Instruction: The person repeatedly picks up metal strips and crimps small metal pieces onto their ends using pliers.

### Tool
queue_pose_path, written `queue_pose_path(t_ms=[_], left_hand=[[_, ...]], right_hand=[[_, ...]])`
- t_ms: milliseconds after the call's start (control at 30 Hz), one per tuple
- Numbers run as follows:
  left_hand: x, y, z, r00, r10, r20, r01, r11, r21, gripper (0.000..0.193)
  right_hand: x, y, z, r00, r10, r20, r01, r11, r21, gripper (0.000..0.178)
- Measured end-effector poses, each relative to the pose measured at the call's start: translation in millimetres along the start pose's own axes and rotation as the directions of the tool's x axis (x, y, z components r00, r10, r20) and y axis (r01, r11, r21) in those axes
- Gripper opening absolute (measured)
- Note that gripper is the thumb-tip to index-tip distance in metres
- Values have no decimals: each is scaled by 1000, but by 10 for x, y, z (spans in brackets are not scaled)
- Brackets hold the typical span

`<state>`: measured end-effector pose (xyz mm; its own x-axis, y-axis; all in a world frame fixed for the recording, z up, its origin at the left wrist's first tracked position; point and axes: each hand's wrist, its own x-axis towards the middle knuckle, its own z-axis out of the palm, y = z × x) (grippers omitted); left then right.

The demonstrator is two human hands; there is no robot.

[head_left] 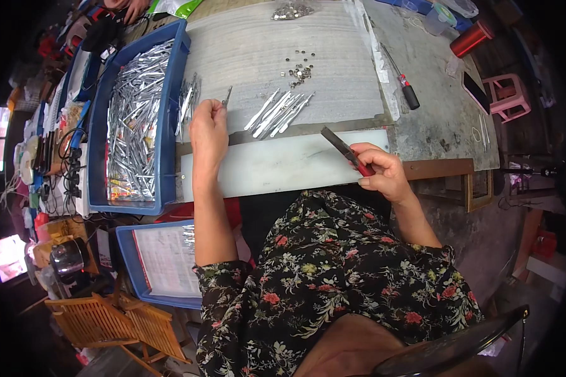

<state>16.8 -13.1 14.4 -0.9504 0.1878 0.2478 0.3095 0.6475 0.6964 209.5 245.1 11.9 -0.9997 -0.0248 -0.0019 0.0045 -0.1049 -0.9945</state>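
Observation:
My left hand (209, 129) is over the near left part of the table, its fingers closed in a pinch. From the fingertips juts a slim metal piece (227, 94), much like those in the tray beside it. My right hand (383, 168) grips a flat tool (338, 144) with a dark metal blade and a red handle, above the right end of a white board (283, 164). The blade points up and to the left. Between the hands, just beyond the board, lies a row of shiny slim metal pieces (279, 114). Several small round metal parts (300, 75) are scattered farther off.
A deep blue tray (168, 135) heaped with metal pieces stands at left; a second blue tray (165, 295) sits lower down. A red-and-black screwdriver (409, 94), a phone (476, 93) and a red spool (471, 39) lie at right. A bag of small parts (292, 10) is at the back.

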Motion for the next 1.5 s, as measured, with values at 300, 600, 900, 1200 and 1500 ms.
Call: queue_pose_path(t_ms=[300, 600, 900, 1200, 1500], left_hand=[[-434, 425, 240, 968, -60, 244, 220, 673, -706, 15], [-684, 626, 345, 916, -49, 398, 374, 464, -803, 16], [-837, 688, 440, 970, -14, 242, 202, 596, -777, 25], [-913, 767, 436, 952, -74, 298, 285, 579, -764, 25], [-934, 769, 455, 955, -85, 285, 281, 572, -771, 23]], right_hand=[[32, -77, 27, 999, -24, 22, 28, 982, -189, 21], [30, -125, 47, 997, -67, 38, 75, 954, -292, 21], [21, -145, 86, 993, -104, 63, 119, 933, -339, 23], [28, -157, 129, 992, -105, 72, 125, 912, -391, 23], [20, -157, 134, 990, -114, 77, 136, 902, -410, 23]])
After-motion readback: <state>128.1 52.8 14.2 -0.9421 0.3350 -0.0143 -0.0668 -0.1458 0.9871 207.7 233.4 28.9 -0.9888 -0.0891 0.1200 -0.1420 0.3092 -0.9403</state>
